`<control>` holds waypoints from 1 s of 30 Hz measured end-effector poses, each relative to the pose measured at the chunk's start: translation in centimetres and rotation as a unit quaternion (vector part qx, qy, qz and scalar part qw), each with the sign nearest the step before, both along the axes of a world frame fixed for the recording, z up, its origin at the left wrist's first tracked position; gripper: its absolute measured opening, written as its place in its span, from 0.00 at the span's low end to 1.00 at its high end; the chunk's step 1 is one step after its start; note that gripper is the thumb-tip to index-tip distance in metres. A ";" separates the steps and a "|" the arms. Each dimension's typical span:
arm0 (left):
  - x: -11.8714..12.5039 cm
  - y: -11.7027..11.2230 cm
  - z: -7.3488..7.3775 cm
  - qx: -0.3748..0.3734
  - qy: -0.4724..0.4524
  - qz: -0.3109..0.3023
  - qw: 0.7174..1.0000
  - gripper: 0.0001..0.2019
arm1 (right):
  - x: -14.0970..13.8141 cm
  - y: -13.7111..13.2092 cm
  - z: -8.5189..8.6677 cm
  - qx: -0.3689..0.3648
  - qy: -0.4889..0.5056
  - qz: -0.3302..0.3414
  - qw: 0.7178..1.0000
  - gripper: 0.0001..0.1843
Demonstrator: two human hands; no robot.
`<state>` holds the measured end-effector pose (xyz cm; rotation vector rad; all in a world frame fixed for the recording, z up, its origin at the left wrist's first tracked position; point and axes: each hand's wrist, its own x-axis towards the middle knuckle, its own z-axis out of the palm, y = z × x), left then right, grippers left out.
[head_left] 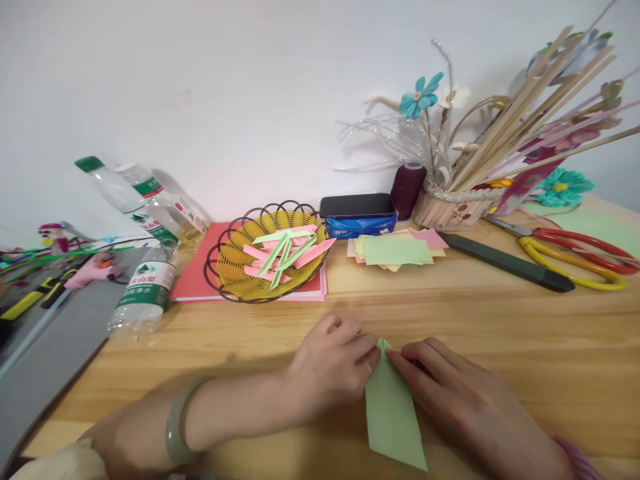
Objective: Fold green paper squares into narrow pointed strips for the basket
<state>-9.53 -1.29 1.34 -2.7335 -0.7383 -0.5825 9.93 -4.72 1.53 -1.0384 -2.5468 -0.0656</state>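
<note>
A strip of light green paper [393, 413] lies on the wooden table in front of me, its far end folded to a point. My left hand [335, 363], with a ring and a green bangle on that arm, pinches the folded tip from the left, fingers curled. From the right, my right hand [455, 387] presses its fingertips on the same tip, the fingers closed together. Beyond the hands is a stack of coloured paper slips [397, 250], a green one on top. A yellow woven basket [233, 263] holds several folded pink and green paper strips [285, 253].
Red paper sheets [193, 267] lie under the basket. Plastic bottles [145, 287] stand at left. Along the wall are a blue box [360, 223], a thread spool [407, 190] and a stick-filled holder [457, 208]. A dark green cutter [510, 263] and scissors [575, 260] lie at right.
</note>
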 end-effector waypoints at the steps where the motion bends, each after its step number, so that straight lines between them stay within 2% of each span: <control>1: 0.0 0.0 0.0 -0.001 -0.006 -0.009 1.000 0.09 | 0.0 -0.1 0.0 0.003 0.001 -0.001 1.000 0.17; 6: -0.1 0.1 -0.3 0.010 -0.056 -0.028 0.998 0.11 | 0.0 -0.1 -0.2 0.022 0.009 -0.008 1.000 0.18; 18: -0.2 0.3 -0.4 0.001 -0.003 -0.036 0.999 0.12 | -0.2 -0.2 -0.2 0.018 0.023 -0.017 0.999 0.20; 25: -0.3 0.3 -0.7 0.001 -0.041 -0.044 0.998 0.13 | 0.0 -0.3 -0.7 0.015 0.014 -0.018 1.000 0.19; 30: -0.4 0.5 -0.6 0.005 -0.043 -0.052 0.998 0.12 | -0.3 -0.2 -0.4 0.016 0.013 -0.021 1.000 0.18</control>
